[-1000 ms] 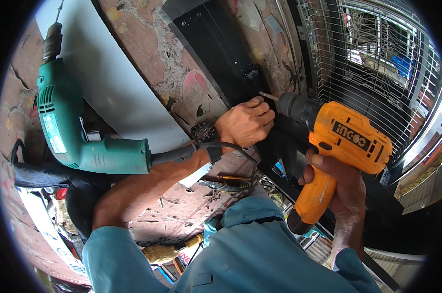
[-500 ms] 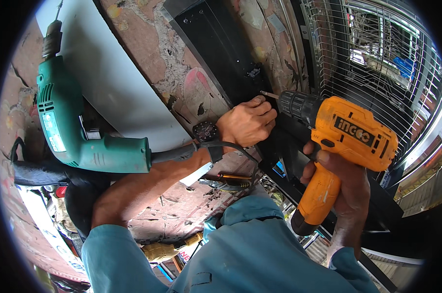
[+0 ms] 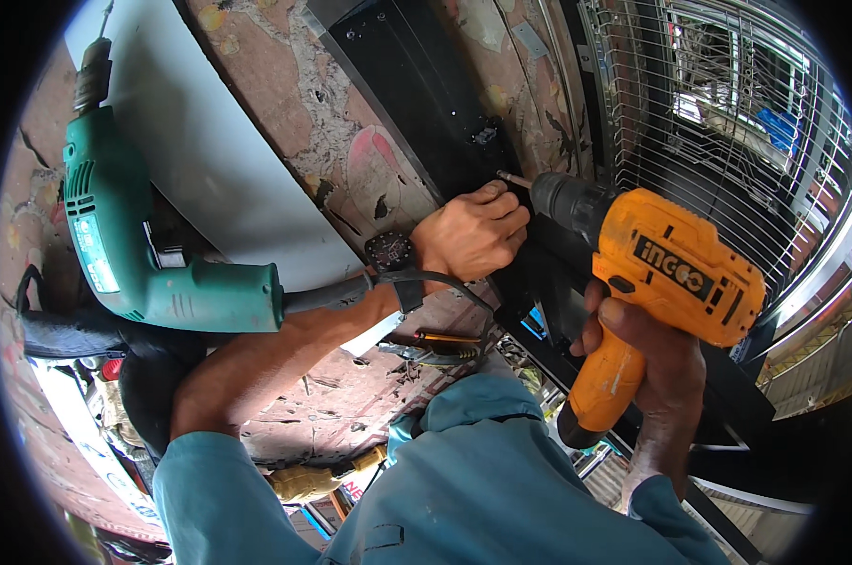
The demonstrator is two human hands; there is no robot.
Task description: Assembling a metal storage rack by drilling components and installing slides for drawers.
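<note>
My right hand point(image 3: 666, 367) is wrapped round the grip of an orange cordless drill point(image 3: 680, 268), a finger at its trigger. Its black chuck point(image 3: 572, 207) holds a thin bit point(image 3: 514, 178) that points left toward a long black metal piece point(image 3: 426, 94). The bit's tip is just beside the fingertips of my left hand point(image 3: 478, 231). That hand rests on the black piece with its fingers curled and pinched together; whatever they may hold is hidden. A dark watch point(image 3: 390, 252) is on my left wrist.
A green corded drill point(image 3: 115, 226) lies on the left beside a pale sheet panel point(image 3: 205, 141). Its cable point(image 3: 450, 281) crosses my left wrist. A wire rack point(image 3: 718, 122) stands at the far right. A pencil point(image 3: 447, 337) lies on the worn, patched surface point(image 3: 304, 395) below my forearm.
The orange drill has tilted slightly, its bit still at my left fingertips. The chuck's ridges look more smeared now. My left hand keeps its pinch, and the whole view has shifted a little.
</note>
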